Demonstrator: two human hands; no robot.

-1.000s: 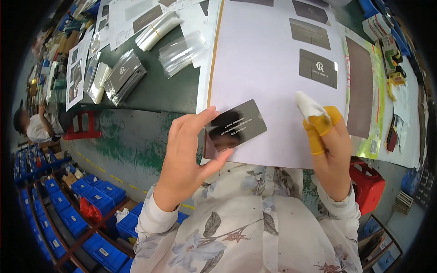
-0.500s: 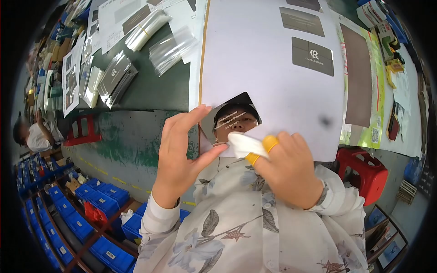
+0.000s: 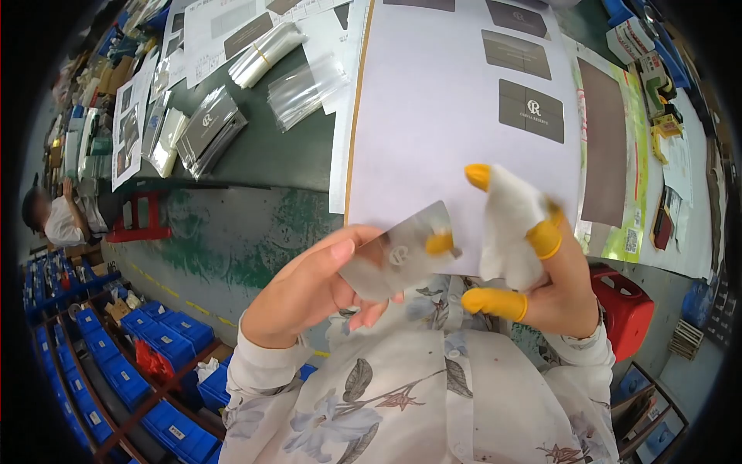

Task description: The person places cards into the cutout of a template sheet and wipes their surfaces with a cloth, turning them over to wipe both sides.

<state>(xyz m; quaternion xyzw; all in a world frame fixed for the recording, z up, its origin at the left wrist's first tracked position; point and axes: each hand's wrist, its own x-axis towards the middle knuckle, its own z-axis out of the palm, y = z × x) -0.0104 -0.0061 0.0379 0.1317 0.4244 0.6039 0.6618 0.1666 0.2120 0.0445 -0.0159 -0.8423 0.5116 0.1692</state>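
In my left hand [image 3: 313,282] is a shiny, mirror-like card [image 3: 406,251] with a pale logo, tilted above the near edge of a white board [image 3: 433,116]. My fingers and thumb grip its left end. My right hand [image 3: 568,290], wearing yellow finger cots, holds a white cloth [image 3: 510,232] just to the right of the card, apart from it. The thumb and one finger stick out around the cloth. Farther up the board lie a dark card with a logo [image 3: 531,110], a second card [image 3: 516,54] and another near the top [image 3: 518,17].
Left on the green table are a stack of bagged cards [image 3: 210,131], a bundle of clear sleeves [image 3: 267,54] and loose sleeves [image 3: 305,91]. A brown sheet [image 3: 603,131] lies right. Red stools [image 3: 622,309], blue bins [image 3: 174,429] and a seated person [image 3: 66,220] surround the table.
The card has been turned and now shows its logo side instead of the text side. My right hand with the cloth has moved right, away from the card.
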